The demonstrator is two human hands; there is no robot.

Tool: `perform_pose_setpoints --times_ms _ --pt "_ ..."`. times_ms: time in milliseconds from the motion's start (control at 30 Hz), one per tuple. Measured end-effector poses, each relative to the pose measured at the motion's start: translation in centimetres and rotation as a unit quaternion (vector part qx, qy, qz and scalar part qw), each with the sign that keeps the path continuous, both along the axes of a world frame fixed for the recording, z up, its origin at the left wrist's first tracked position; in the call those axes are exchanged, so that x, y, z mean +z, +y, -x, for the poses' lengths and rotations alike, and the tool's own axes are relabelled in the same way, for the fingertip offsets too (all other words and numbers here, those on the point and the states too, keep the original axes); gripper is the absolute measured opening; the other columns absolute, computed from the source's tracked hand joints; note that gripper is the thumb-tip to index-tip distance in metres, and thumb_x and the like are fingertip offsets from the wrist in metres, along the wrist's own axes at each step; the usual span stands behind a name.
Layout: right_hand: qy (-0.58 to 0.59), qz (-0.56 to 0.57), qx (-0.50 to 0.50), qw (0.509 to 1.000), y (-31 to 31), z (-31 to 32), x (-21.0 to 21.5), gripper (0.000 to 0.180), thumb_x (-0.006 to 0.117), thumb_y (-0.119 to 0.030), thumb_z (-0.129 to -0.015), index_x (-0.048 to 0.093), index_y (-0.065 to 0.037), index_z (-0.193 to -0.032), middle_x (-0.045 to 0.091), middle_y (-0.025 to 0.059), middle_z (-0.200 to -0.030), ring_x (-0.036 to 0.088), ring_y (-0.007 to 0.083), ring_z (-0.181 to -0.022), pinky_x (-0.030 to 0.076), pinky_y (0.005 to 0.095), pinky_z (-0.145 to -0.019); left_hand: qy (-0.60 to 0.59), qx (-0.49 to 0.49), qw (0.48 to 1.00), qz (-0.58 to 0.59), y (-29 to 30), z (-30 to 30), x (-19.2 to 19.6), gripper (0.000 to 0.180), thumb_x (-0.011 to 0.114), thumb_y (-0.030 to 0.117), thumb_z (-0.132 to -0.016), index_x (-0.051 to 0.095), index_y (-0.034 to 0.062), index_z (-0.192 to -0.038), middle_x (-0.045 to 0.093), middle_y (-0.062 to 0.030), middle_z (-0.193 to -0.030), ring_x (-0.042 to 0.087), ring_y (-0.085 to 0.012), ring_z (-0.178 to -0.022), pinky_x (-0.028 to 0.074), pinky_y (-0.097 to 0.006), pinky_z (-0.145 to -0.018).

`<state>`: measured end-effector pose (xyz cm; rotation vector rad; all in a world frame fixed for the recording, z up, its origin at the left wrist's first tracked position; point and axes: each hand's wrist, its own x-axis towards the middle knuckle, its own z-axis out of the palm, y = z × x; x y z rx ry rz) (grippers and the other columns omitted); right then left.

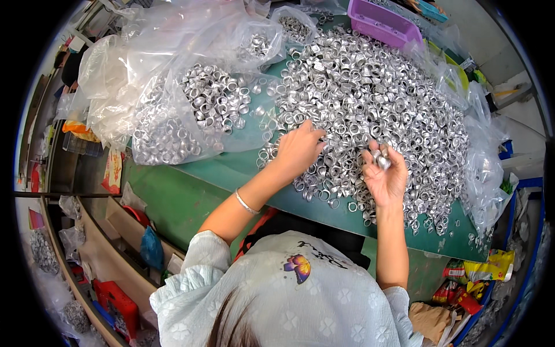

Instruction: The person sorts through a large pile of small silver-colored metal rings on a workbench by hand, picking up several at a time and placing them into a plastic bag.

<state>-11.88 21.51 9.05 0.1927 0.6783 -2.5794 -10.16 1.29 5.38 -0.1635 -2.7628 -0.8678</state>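
Note:
A big heap of small silver metal rings [376, 98] covers the green table [231, 168]. My left hand [299, 149] rests palm down on the heap's near left edge, fingers curled into the rings. My right hand [384, 173] is turned palm up just above the heap's front, its fingers closed round a few silver rings [381, 157]. A thin bracelet [245, 202] circles my left wrist.
Clear plastic bags [191, 98] filled with more rings lie at the left of the table. A purple basket [384, 23] stands at the back. More clear bags [485, 168] hang at the right edge. Shelves with red boxes [118, 301] sit low on the left; snack packets [480, 277] low on the right.

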Motion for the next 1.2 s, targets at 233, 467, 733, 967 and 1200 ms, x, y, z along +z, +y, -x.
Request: perform_pose_setpoints --times_ms 233,467,733,967,1200 --pt "0.492 -0.701 -0.031 0.515 -1.9 -0.3 -1.6 0.014 0.062 -0.007 -0.076 0.065 -0.01 -0.089 0.052 0.0065 -0.06 0.054 0.0207 -0.051 0.044 0.0329 -0.046 0.034 0.015 0.991 -0.13 -0.5 1.3 -0.4 0.014 0.068 0.016 -0.076 0.063 0.0055 -0.085 0.052 -0.0078 -0.078 0.055 -0.023 -0.072 0.046 -0.031 -0.061" --pt "0.493 -0.753 -0.118 0.42 -2.4 0.1 -2.4 0.007 0.06 -0.007 -0.077 0.063 -0.006 -0.084 0.058 0.0068 -0.069 0.059 0.0222 -0.057 0.044 0.0332 -0.048 -0.21 -0.049 0.586 -0.781 -2.4 1.0 1.3 0.012 0.057 0.013 -0.082 0.052 0.0045 -0.076 0.051 -0.0053 -0.08 0.046 -0.0104 -0.069 0.036 -0.02 -0.048" --pt "0.061 -0.081 0.012 0.995 -0.8 -0.1 0.2 0.025 0.043 -0.011 -0.079 0.051 -0.002 -0.1 0.051 0.0151 -0.085 0.041 0.0135 -0.046 0.025 0.0185 -0.031 -0.235 -0.036 0.664 -0.709 -3.1 -1.4 -0.3 0.006 0.052 0.012 -0.085 0.055 0.0066 -0.083 0.051 -0.0046 -0.067 0.046 -0.0115 -0.054 0.033 -0.019 -0.041" --pt "0.242 -0.506 0.087 0.823 -1.4 -0.8 -2.2 0.02 0.069 -0.022 -0.077 0.063 -0.004 -0.081 0.049 0.0006 -0.055 0.043 0.0094 -0.042 0.033 0.0244 -0.037 0.011 0.025 0.994 -0.101 -1.2 -3.0 0.2 0.029 0.063 0.003 -0.077 0.06 0.0118 -0.105 0.052 -0.007 -0.099 0.057 -0.0299 -0.063 0.044 -0.039 -0.058" --pt "0.432 -0.777 0.003 0.457 -4.5 -1.9 -2.8 0.015 0.066 -0.017 -0.072 0.065 -0.004 -0.081 0.064 0.0135 -0.082 0.062 0.0316 -0.066 0.048 0.0387 -0.06 0.024 0.046 0.993 -0.103 -1.3 -3.1 -0.3 0.028 0.064 0.002 -0.076 0.06 0.01 -0.102 0.051 -0.0083 -0.1 0.057 -0.0297 -0.068 0.045 -0.038 -0.06"
